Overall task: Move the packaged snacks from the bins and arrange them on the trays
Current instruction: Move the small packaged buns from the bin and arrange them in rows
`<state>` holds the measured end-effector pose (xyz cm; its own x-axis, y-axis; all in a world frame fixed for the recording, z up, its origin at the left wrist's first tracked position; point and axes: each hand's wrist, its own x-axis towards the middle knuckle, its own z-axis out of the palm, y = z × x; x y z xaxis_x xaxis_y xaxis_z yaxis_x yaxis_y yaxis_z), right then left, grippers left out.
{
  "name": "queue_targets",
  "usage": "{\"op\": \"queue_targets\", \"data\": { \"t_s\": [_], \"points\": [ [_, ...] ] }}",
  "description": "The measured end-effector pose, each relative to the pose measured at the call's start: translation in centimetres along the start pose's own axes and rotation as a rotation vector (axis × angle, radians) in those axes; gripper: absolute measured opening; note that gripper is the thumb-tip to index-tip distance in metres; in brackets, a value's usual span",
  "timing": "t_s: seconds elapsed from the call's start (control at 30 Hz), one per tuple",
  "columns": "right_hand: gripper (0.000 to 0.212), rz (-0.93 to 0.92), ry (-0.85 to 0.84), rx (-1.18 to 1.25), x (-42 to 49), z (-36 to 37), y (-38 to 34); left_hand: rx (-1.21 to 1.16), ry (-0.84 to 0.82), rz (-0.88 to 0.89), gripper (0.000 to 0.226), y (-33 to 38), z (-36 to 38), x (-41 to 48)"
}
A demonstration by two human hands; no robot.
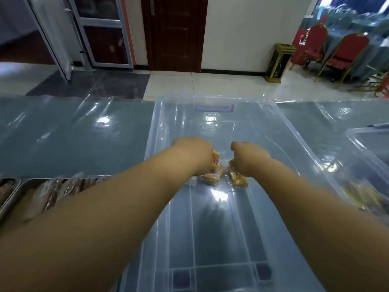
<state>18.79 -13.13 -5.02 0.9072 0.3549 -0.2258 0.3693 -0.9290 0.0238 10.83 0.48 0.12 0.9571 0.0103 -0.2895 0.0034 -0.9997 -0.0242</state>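
Note:
Both my arms reach into a large clear plastic bin [280, 121] in front of me. My left hand [194, 151] grips yellow packaged snacks [215, 169], fingers curled down and hidden. My right hand [249, 158] grips another clear-wrapped golden snack [237, 180] beside them. Apart from these packets the bin floor shows nothing else. At the left edge a metal tray [23, 184] holds a row of brown wrapped snacks [63, 186], partly hidden behind my left forearm.
A second clear bin [366, 140] with yellow packets [366, 197] stands at the right. The table wears a blue cloth under clear plastic sheeting [73, 131]. Beyond it are a tiled floor, a dark door, a waste bin [279, 63] and red chairs [341, 53].

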Motion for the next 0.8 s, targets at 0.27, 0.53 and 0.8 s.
{"op": "queue_targets", "data": {
  "t_s": [0.27,0.53,0.8],
  "points": [
    [0.054,0.105,-0.160,0.023,3.2,5.1,2.3,-0.053,-0.099,-0.100,0.040,1.9,3.2,7.9],
    [0.053,0.099,-0.218,-0.020,4.9,7.5,2.7,-0.211,-0.092,-0.091,0.065,3.6,8.3,11.6],
    [0.056,0.185,-0.258,0.238,5.5,8.4,3.1,-0.263,-0.083,-0.183,0.048,2.6,10.6,12.5]
  ]
}}
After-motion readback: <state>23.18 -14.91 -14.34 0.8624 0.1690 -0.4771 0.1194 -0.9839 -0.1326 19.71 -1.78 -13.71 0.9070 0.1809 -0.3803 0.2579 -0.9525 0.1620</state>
